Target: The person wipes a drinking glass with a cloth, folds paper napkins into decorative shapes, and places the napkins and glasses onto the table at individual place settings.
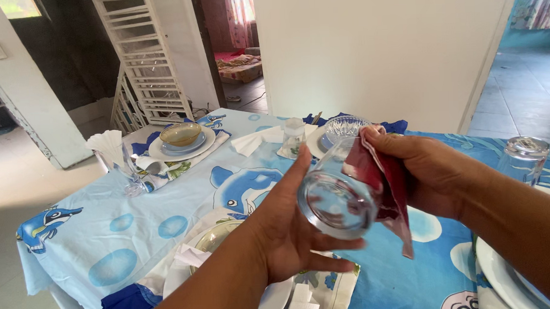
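Head camera, looking down: the left hand (284, 230) has its grip closed around a clear drinking glass (336, 198) held on its side at the centre of the view, base toward the camera, while the right hand (431, 170), at three o'clock of the glass, pinches a dark red cloth (391, 187) against the glass's side. Below lies a worktop under a blue dolphin-print tablecloth (137, 232), with a bowl on a plate (182, 138) at ten o'clock, a glass stuffed with white napkins (118, 157) at nine and an upturned glass (524, 158) at three. Beyond stand a white wall and open doorways.
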